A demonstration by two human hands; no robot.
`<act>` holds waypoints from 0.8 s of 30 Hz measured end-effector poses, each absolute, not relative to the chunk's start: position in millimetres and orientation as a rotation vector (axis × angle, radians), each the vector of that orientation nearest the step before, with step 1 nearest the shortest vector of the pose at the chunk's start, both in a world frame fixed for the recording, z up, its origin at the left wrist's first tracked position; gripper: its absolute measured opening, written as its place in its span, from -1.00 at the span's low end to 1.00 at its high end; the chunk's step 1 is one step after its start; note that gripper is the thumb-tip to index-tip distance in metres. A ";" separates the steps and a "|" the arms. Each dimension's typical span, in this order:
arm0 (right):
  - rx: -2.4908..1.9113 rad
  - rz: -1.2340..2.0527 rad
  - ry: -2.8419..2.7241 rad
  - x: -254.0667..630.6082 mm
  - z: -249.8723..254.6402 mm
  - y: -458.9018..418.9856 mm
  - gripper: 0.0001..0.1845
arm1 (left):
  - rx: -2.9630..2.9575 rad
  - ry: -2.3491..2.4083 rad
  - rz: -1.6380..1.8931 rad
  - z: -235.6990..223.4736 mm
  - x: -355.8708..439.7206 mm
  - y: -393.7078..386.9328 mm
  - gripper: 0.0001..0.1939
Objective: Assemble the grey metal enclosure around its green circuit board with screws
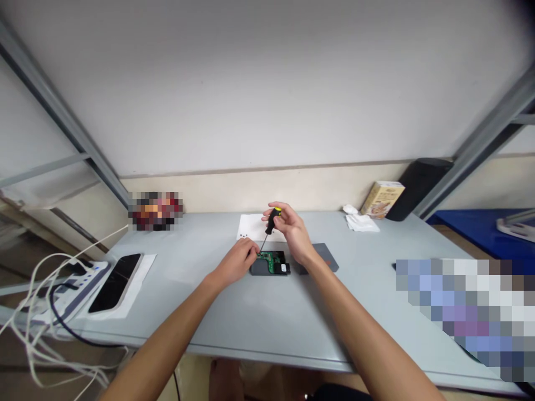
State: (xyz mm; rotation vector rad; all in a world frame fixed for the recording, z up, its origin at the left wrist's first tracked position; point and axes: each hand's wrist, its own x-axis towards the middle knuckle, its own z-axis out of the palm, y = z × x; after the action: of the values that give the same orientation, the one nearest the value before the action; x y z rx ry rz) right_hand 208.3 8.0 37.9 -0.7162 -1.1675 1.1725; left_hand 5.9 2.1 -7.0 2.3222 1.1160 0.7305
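Note:
My right hand (292, 228) is closed around a screwdriver (273, 220) with a black and yellow handle. Its thin shaft slants down to the upper left part of a small opened device (259, 267), which shows a green circuit board (273, 259) in a dark grey case. At the device's left edge, the fingers of my left hand (241, 257) are bent together beside the screwdriver tip; whether they pinch anything small is hidden. A flat grey cover (324, 259) lies partly behind my right wrist. Behind the device is a white paper (248, 224) with several tiny dark bits, likely screws.
A power strip (79, 289) with tangled white cables (31, 334) and a phone (117, 281) are on the left. Tissues (361, 223), a yellow box (382, 199) and a black cylinder (420, 189) stand at the back right. Blurred items occupy the right and back left.

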 end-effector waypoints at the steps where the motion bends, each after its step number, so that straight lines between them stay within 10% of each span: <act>1: -0.703 1.203 -1.152 207.3 38.2 7.5 -0.64 | 2.325 1.121 0.730 -6.7 6.0 1.9 -0.79; 24: -0.694 1.078 -1.148 203.6 27.3 13.9 -0.60 | 2.311 1.123 0.722 -4.3 7.8 1.8 -0.79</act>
State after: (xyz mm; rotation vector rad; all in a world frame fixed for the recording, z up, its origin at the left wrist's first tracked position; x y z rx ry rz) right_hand 203.6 13.9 27.3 -0.6938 -1.1483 1.0775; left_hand 7.8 1.8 -4.3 2.3114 1.1225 0.7221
